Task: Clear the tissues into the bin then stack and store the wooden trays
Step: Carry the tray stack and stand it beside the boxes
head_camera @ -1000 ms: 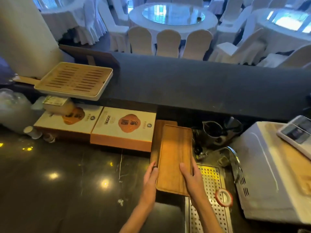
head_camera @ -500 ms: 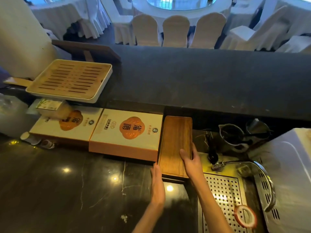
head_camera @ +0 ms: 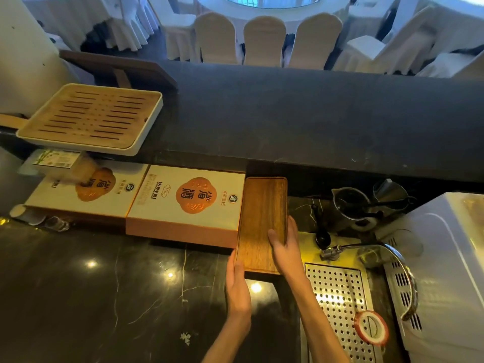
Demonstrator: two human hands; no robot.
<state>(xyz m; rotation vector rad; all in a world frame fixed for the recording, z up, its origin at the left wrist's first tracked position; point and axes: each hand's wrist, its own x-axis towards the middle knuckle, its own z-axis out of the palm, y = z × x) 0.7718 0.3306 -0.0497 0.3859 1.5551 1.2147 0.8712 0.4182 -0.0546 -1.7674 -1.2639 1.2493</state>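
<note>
So far: no tissues or bin in view; that part cannot be judged.
Trays: wooden trays [head_camera: 263, 221] lie stacked on the counter [head_camera: 104, 297], tucked under the ledge beside the box [head_camera: 187, 205].
Hands: left hand [head_camera: 237, 286] flat against the near-left corner; right hand [head_camera: 284, 247] wrapped over the right edge.
Left: final nudge, release.
Around: slatted tray [head_camera: 89, 117] on the ledge, drain grid [head_camera: 340, 307], pitchers [head_camera: 351, 205].
Obstacles: box touches the left side; tap [head_camera: 366, 247] near right.
</note>
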